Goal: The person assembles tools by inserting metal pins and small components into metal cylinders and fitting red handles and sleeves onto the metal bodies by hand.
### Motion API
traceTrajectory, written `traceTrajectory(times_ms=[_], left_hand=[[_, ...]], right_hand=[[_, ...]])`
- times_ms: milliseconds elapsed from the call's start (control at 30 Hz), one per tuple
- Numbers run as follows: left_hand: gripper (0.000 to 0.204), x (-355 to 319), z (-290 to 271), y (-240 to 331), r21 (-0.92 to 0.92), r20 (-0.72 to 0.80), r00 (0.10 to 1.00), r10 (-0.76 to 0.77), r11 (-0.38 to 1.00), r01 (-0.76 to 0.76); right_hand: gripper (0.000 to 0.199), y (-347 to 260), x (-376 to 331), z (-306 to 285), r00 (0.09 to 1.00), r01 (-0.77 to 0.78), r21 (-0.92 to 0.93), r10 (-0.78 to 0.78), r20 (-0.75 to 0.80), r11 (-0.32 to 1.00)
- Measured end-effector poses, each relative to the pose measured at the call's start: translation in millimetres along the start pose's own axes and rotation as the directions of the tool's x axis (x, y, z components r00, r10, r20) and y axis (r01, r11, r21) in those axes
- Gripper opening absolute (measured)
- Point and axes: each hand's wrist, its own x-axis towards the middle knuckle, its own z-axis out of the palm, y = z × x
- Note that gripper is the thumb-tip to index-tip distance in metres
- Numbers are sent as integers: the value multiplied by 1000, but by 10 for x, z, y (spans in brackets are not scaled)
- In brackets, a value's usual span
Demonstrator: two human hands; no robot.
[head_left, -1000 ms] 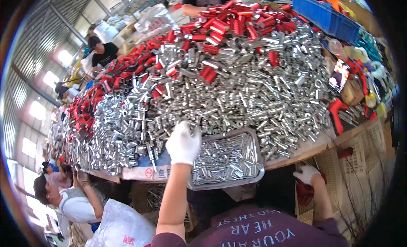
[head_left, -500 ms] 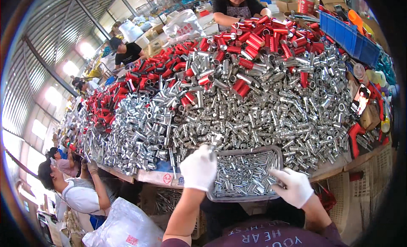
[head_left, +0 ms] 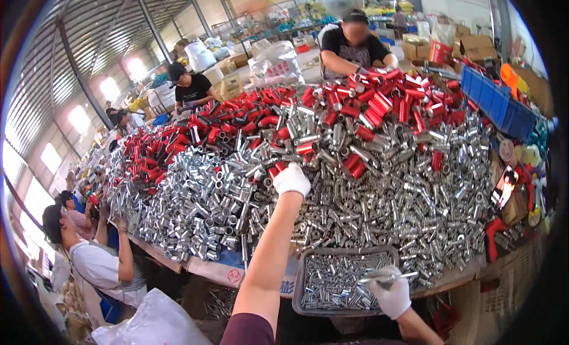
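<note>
left hand (head_left: 292, 180) by red tubes (head_left: 277, 168), can't tell its grip | right hand (head_left: 391, 296) grasping slim shiny metal (head_left: 404, 277) (one piece or two?) over dark tray (head_left: 341, 312) | desk (head_left: 447, 286)'s near edge

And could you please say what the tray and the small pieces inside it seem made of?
The tray looks like matte grey plastic, given its rounded, dull rim; the small pieces look like smooth metal, perhaps plated steel, given their silvery glints.
</note>
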Motion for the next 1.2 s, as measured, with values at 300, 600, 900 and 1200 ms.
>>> traceTrajectory(times_ms=[300,600,900,1200], left_hand=[[34,-260,-195,-189,-160,-204,973,107,977,-141],[34,-2585,-434,72,-897,108,805,583,406,-173],[44,-3162,-147,369,-804,262,813,520,583,-114],[19,-3214,-69,517,-884,183,776,604,447,-139]], right_hand=[[33,263,-58,93,973,-172,375,216,-78,911],[22,183,-42,-168,905,-146,837,413,-102,527],[37,-186,-18,-242,953,240,267,-279,117,933],[38,-318,-206,-232,964,-143,316,61,258,938]])
